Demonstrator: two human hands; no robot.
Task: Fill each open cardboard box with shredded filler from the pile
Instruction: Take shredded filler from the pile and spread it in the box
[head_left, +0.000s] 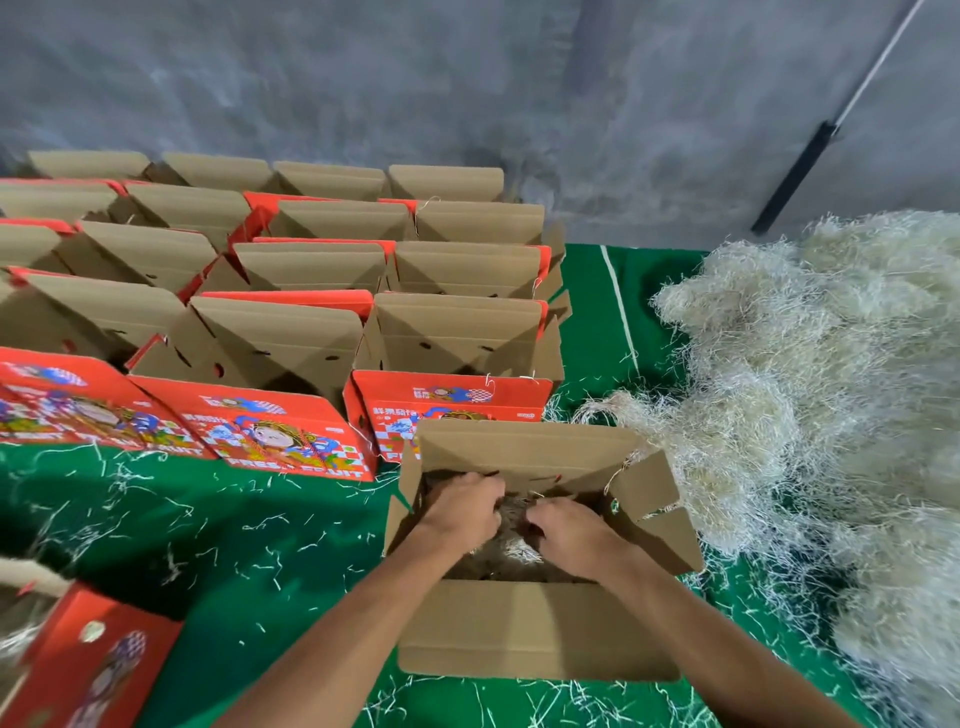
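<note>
On the green table (218, 545) a big pile of pale shredded filler (831, 374) lies at the right, rows of open boxes (291, 291) stand behind, and in the nearest open box (535, 629) the left hand (462, 506) and right hand (566, 525) press with curled fingers into the filler inside (511, 556)

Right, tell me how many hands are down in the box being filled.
2: the left hand on the left side of the box, the right hand just right of it, both dug into the filler.

Box rows (291, 291) block left; pile (831, 395) crowds right.
</note>
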